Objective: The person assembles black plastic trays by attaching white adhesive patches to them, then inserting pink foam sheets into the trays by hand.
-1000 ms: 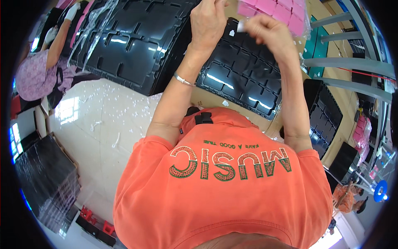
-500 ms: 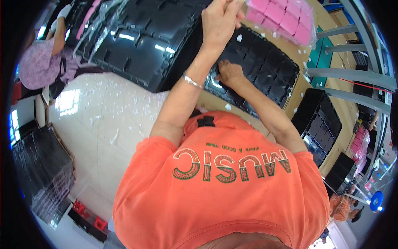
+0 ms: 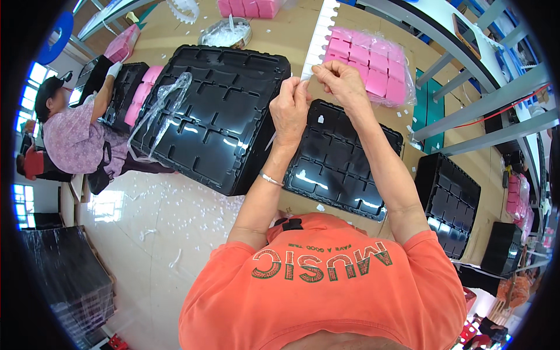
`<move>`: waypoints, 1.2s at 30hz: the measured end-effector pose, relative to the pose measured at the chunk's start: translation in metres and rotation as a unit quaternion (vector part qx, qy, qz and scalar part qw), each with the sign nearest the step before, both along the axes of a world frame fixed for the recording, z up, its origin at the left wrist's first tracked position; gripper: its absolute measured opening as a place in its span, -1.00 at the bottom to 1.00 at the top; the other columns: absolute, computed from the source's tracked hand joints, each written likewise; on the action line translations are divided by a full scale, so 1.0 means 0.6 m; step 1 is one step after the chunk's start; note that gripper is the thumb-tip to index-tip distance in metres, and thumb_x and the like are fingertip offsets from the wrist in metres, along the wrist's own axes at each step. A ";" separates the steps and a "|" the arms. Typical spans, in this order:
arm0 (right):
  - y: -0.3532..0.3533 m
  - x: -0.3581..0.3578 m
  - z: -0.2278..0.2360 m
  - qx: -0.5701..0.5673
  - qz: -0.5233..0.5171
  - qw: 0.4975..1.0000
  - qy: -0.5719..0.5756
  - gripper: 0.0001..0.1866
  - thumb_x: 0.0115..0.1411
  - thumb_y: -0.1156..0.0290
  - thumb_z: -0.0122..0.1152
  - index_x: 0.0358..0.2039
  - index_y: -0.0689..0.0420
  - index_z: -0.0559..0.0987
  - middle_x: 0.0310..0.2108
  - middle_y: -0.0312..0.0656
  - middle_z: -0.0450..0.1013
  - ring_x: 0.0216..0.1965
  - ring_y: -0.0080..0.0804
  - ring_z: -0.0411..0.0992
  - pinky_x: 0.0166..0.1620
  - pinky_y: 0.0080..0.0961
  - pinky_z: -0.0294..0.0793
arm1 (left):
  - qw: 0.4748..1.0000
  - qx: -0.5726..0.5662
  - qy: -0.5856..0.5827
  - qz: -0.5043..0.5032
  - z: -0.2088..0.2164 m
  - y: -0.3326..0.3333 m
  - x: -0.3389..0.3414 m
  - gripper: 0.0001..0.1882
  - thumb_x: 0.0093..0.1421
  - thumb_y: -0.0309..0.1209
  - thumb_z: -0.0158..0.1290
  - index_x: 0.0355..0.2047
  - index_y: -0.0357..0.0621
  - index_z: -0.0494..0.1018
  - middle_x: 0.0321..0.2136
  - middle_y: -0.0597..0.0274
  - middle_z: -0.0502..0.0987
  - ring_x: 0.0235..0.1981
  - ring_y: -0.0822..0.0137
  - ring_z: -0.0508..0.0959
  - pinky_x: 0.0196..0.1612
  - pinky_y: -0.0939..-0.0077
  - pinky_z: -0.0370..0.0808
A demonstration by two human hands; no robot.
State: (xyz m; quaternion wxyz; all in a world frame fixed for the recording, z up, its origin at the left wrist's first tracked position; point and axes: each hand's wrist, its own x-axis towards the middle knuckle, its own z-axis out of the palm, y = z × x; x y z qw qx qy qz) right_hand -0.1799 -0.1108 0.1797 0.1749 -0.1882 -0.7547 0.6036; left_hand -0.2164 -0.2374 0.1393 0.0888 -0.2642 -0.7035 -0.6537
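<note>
Both hands meet above the far edge of a black moulded tray (image 3: 344, 154) with rows of compartments. My left hand (image 3: 290, 111) is closed in a pinch at the lower end of a long white strip (image 3: 319, 41) with a notched edge. Beside it, my right hand (image 3: 344, 87) pinches the same strip between thumb and forefinger. The strip runs away from me across the table. A small white tab (image 3: 320, 119) lies on the black tray. Just beyond my right hand is a plastic-wrapped block of pink pieces (image 3: 373, 61).
A tall stack of black trays (image 3: 204, 128) with loose clear film stands left. Behind it sits a round tin (image 3: 224, 34) of white scraps. Another black tray stack (image 3: 452, 198) is right, below metal rails (image 3: 484, 122). A co-worker (image 3: 84, 134) stands far left; white scraps litter the floor (image 3: 175, 233).
My right hand has lifted off the tray and come up beside my left, and both now pinch the white strip. The view has shifted, showing more of the table's far side.
</note>
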 end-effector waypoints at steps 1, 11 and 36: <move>-0.004 0.005 0.007 0.000 -0.002 1.000 0.003 -0.67 0.07 0.16 0.27 -0.37 0.21 0.56 -0.54 -0.37 0.42 -0.58 -0.67 0.28 -0.51 -0.67 0.30 | 0.995 -0.027 0.090 0.042 -0.012 0.000 -0.009 -0.87 0.23 -0.41 -0.01 -0.34 -0.23 0.41 -0.66 0.25 0.50 -0.70 0.54 0.45 -0.62 0.64 0.38; 0.214 0.230 -0.008 0.170 0.118 0.962 -0.178 -0.82 0.19 0.33 0.12 -0.46 0.15 0.45 -0.61 -0.42 0.21 -0.55 -0.70 0.21 -0.49 -0.68 0.19 | 0.980 0.089 -0.156 -0.085 0.010 0.000 -0.036 -0.82 0.28 -0.38 -0.07 -0.26 -0.28 0.38 -0.52 0.20 0.53 -0.62 0.54 0.48 -0.62 0.74 0.38; 0.140 0.101 -0.096 0.249 -0.001 0.968 0.031 -0.80 0.14 0.34 0.15 -0.27 0.18 0.52 -0.35 -0.21 0.46 -0.39 -0.41 0.43 -0.32 -0.50 0.42 | 0.981 0.066 -0.172 -0.066 0.027 0.018 0.007 -0.83 0.28 -0.38 -0.06 -0.30 -0.25 0.38 -0.61 0.29 0.48 -0.70 0.60 0.41 -0.67 0.79 0.28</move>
